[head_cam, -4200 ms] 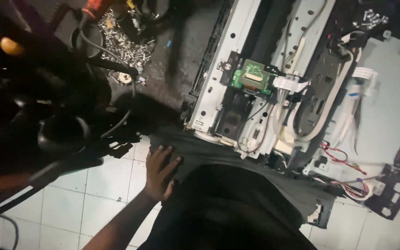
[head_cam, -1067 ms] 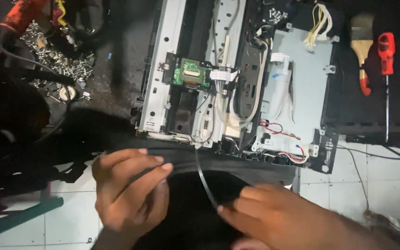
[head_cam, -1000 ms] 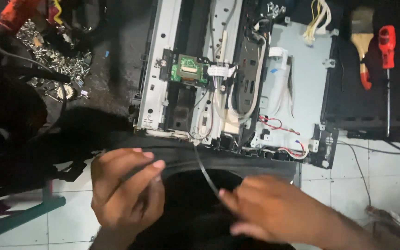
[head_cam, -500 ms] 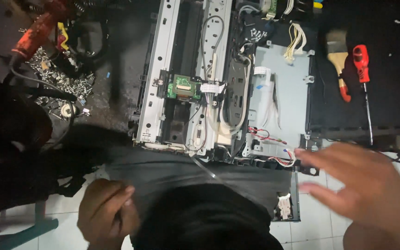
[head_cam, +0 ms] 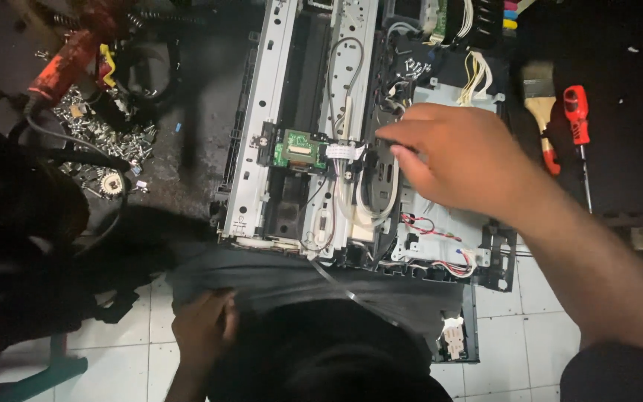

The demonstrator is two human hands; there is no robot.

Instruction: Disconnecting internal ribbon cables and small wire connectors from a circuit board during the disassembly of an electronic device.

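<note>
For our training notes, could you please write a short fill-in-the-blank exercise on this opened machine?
The right hand reaches into the opened ____ chassis. The small circuit board is ____ in colour. The screwdriver beside the paintbrush has a ____ handle. The left hand rests on dark ____.

Missing words: metal; green; red; fabric

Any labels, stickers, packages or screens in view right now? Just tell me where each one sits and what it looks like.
No packages, signs or screens show.
White label tag: small rectangle wrapped on the flat cable beside the green circuit board, just left of the right hand; its marks are too small to make out.
White connector block: pale rectangle at the lower right edge of the chassis, near the floor tiles; not clearly a label.
</note>
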